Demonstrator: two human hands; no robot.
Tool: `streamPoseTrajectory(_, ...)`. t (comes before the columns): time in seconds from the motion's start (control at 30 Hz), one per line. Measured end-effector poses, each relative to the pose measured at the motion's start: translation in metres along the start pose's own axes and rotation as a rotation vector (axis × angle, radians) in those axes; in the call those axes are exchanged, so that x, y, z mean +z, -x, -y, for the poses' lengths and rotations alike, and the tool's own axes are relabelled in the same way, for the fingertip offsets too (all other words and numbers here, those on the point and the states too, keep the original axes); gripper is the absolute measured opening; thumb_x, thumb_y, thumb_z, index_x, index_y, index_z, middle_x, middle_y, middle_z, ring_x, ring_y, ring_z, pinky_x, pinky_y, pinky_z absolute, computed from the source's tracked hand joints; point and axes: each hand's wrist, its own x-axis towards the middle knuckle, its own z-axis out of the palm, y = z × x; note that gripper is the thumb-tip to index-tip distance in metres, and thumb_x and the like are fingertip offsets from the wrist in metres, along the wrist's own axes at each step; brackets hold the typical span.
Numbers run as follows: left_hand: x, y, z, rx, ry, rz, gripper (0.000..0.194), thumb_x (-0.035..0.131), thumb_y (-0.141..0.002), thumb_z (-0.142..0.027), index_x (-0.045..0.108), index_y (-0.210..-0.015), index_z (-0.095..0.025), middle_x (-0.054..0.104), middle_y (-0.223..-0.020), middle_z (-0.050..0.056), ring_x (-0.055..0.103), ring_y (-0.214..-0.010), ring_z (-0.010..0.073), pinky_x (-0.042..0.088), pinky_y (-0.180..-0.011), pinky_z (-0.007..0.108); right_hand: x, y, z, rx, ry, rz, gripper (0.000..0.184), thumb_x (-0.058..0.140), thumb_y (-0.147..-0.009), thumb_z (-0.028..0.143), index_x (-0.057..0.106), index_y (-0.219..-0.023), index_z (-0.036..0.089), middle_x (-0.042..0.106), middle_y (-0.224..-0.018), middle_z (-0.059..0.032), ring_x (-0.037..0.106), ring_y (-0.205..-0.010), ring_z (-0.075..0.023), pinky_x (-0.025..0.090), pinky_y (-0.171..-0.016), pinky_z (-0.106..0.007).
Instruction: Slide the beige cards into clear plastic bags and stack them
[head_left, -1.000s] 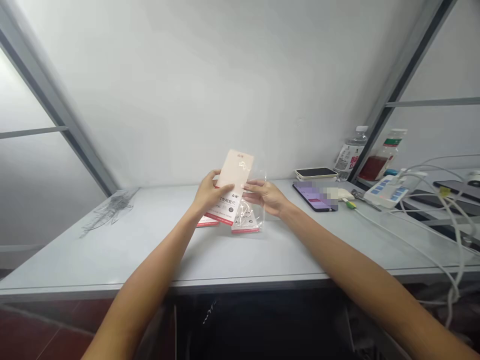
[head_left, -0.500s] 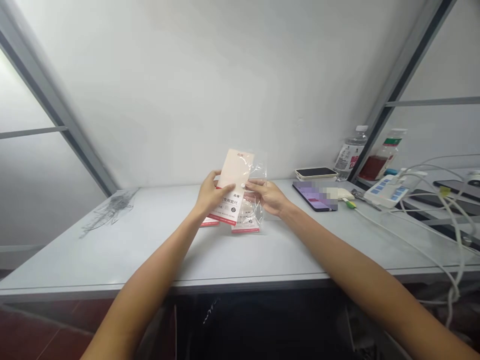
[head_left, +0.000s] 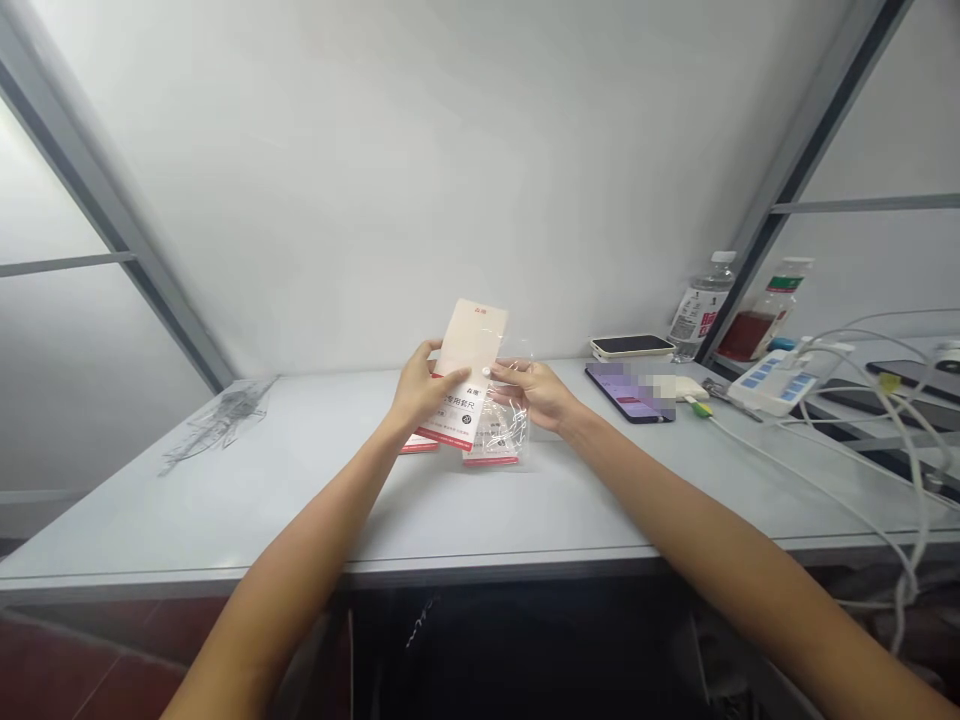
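Note:
My left hand (head_left: 417, 390) grips a tall pale peach card (head_left: 466, 362) with a white, red-edged lower part, held upright above the grey table (head_left: 315, 480). Beside it, my right hand (head_left: 538, 393) pinches a clear plastic sleeve (head_left: 504, 420) that hangs crumpled just right of the card, its lower end near the tabletop. More red-edged cards (head_left: 418, 445) lie flat on the table under both hands.
A heap of clear sleeves (head_left: 217, 420) lies at the back left. At the right sit a dark phone (head_left: 628, 392), a cased device (head_left: 631, 346), two bottles (head_left: 701, 305), a white power strip (head_left: 772, 382) and several white cables (head_left: 862, 490).
The clear sleeve in my right hand has dropped a little and crumpled closer to the card. The card and my left hand have hardly moved.

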Motion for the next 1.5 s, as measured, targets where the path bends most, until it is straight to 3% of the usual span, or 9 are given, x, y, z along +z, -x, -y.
streamPoseTrajectory(0.37, 0.000, -0.001, 0.003, -0.001, 0.004, 0.004, 0.056, 0.067, -0.068, -0.039, 0.046, -0.117, -0.021, 0.068, -0.089, 0.006, 0.065, -0.067, 0.0175, 0.052, -0.056, 0.028, 0.006, 0.006, 0.003, 0.045, -0.013, 0.020, 0.008, 0.068, -0.073, 0.016, 0.066, -0.081, 0.016, 0.069, -0.090, -0.0039, 0.066, -0.078, -0.0116, 0.055, -0.066, -0.018)
streamPoseTrajectory(0.57, -0.002, -0.002, 0.003, -0.002, -0.034, 0.004, 0.055, 0.066, -0.068, -0.039, 0.047, -0.117, -0.021, 0.068, -0.092, 0.007, 0.065, -0.068, 0.0171, 0.052, -0.057, 0.027, 0.004, 0.008, 0.004, 0.109, 0.036, 0.095, 0.022, 0.072, -0.070, 0.020, 0.065, -0.090, 0.017, 0.069, -0.096, -0.0063, 0.068, -0.075, -0.0160, 0.058, -0.066, -0.025)
streamPoseTrajectory(0.77, -0.003, -0.002, 0.001, 0.036, -0.094, -0.007, 0.056, 0.066, -0.068, -0.039, 0.047, -0.118, -0.021, 0.068, -0.093, 0.006, 0.065, -0.070, 0.0174, 0.051, -0.059, 0.027, 0.005, 0.010, 0.008, 0.133, 0.062, 0.080, 0.022, 0.072, -0.070, 0.022, 0.066, -0.092, 0.017, 0.069, -0.096, -0.0061, 0.067, -0.078, -0.0152, 0.058, -0.063, -0.022)
streamPoseTrajectory(1.07, 0.000, -0.001, 0.002, 0.007, -0.052, -0.018, 0.055, 0.066, -0.068, -0.040, 0.048, -0.117, -0.021, 0.068, -0.090, 0.006, 0.065, -0.067, 0.0177, 0.051, -0.056, 0.027, 0.008, 0.010, 0.003, 0.109, 0.037, 0.054, 0.024, 0.072, -0.069, 0.015, 0.063, -0.090, 0.017, 0.070, -0.093, -0.0056, 0.068, -0.078, -0.0163, 0.058, -0.068, -0.026)
streamPoseTrajectory(1.37, -0.004, -0.004, 0.003, -0.005, -0.079, -0.035, 0.056, 0.067, -0.067, -0.042, 0.049, -0.116, -0.022, 0.068, -0.088, 0.005, 0.064, -0.065, 0.0170, 0.050, -0.055, 0.027, 0.010, 0.011, -0.003, -0.059, 0.121, 0.051, 0.052, 0.078, -0.062, 0.024, 0.051, -0.106, 0.021, 0.071, -0.082, -0.0040, 0.068, -0.068, -0.0180, 0.057, -0.064, -0.030)
streamPoseTrajectory(1.5, 0.005, -0.001, 0.007, 0.044, -0.106, -0.088, 0.051, 0.062, -0.072, -0.043, 0.050, -0.116, -0.021, 0.067, -0.087, 0.004, 0.062, -0.068, 0.0162, 0.049, -0.057, 0.026, 0.018, 0.013, -0.010, -0.071, 0.050, 0.059, 0.051, 0.079, -0.058, 0.021, 0.054, -0.103, 0.020, 0.070, -0.082, -0.0028, 0.067, -0.069, -0.0182, 0.055, -0.060, -0.028)
